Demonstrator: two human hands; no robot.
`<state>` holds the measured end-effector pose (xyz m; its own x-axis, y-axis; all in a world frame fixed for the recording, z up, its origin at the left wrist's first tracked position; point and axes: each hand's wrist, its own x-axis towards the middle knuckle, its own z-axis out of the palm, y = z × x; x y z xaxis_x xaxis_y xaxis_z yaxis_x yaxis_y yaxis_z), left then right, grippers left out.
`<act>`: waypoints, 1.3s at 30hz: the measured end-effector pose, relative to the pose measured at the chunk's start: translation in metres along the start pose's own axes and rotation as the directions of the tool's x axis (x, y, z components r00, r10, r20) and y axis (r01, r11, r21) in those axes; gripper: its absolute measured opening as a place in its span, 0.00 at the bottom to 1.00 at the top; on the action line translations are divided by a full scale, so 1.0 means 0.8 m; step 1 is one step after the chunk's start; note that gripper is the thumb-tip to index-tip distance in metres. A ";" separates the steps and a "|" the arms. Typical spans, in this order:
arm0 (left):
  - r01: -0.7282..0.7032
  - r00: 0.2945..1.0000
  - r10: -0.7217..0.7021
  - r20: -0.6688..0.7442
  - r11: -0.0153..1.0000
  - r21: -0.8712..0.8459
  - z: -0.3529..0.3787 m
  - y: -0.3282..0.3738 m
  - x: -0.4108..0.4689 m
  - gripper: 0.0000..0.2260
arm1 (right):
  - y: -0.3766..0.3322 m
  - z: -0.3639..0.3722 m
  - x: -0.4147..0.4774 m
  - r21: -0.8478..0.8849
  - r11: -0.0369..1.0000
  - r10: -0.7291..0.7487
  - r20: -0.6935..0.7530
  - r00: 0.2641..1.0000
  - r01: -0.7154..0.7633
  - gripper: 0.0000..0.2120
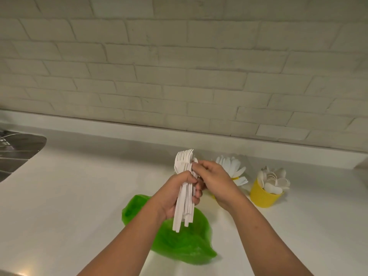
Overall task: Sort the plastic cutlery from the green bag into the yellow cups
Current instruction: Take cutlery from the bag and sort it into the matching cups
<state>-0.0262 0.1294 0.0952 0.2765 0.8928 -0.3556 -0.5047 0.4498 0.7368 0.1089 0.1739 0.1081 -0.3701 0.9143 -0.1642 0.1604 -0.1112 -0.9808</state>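
Two bare forearms reach in from the bottom edge, the left forearm (pixel 127 242) and the right forearm (pixel 264 236), meeting above the counter. Between them stands a bundle of white plastic forks (pixel 184 162), thin, flat-handled and matte, tines up and stacked so tightly that they cannot be counted. The left hand (pixel 179 193) grips the handles at mid-length, its fingers (pixel 197 194) curled closely round them with the handle ends sticking out below the palm. The right hand (pixel 214 181) comes in from the side, its fingertips (pixel 196 166) pinching the bundle just under the tines, above the left thumb. Directly beneath the left fingers lies one green bag (pixel 179 242), crumpled, glossy thin plastic, spread flat and open on the counter. Beyond the right fingers, partly hidden by that hand, one yellow cup (pixel 235 178) holds flat white pieces (pixel 229 164) fanned out like petals. Farther to the right of the fingers a second yellow cup (pixel 262 196), round and smooth-walled, is full of white spoons (pixel 273 180) with their oval bowls upward. All of it rests on a smooth pale counter (pixel 89 186); well to the left of the fingers is the edge of a metal sink (pixel 18 150), and behind everything a wall of pale, rough-edged bricks (pixel 179 66).
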 end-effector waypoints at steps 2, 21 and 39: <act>-0.017 1.000 0.018 -0.010 0.999 0.042 0.005 -0.005 -0.002 0.07 | 0.003 -0.009 -0.009 0.011 1.000 -0.021 0.062 0.998 0.021 0.17; -0.305 0.806 0.473 -0.357 0.847 0.435 0.109 -0.075 0.049 0.07 | 0.018 -0.080 -0.035 -0.723 0.690 -0.388 -0.339 0.857 0.026 0.10; -0.175 0.943 0.194 -0.270 0.980 0.092 0.148 -0.090 0.101 0.04 | 0.012 -0.276 -0.036 -0.648 0.759 -0.624 -0.696 0.355 0.063 0.10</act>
<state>0.1297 0.1662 0.0814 -0.0577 0.9359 -0.3476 -0.4675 0.2823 0.8377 0.3233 0.2326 0.1268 0.4052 0.6654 0.6270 0.6916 0.2255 -0.6862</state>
